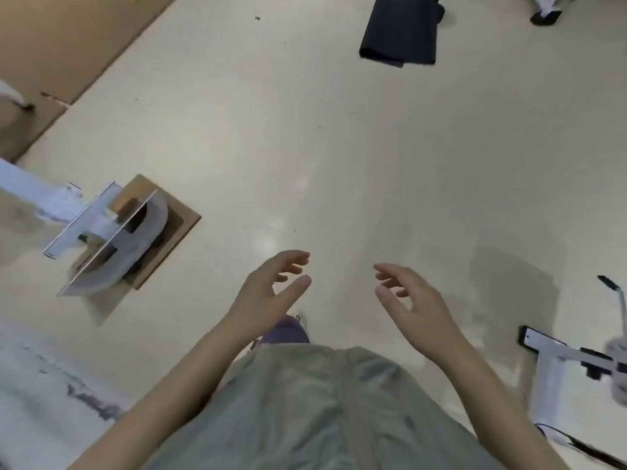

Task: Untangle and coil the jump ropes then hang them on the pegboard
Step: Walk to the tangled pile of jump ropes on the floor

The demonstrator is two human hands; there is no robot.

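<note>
Above the bare floor (339,147): left hand (268,293) and right hand (414,300), both hands empty, fingers loosely spread, probably between grasps. Jump ropes and pegboard: not in view.

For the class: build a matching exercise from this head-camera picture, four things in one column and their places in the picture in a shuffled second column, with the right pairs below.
Things:
1. left hand
2. dark folded cloth
3. cardboard sheet
4. phone on a white stand

Places:
A. top left corner
B. right edge, low
C. lower middle, held out over the floor
D. top, right of centre

Pairs: 1-C, 2-D, 3-A, 4-B
</note>
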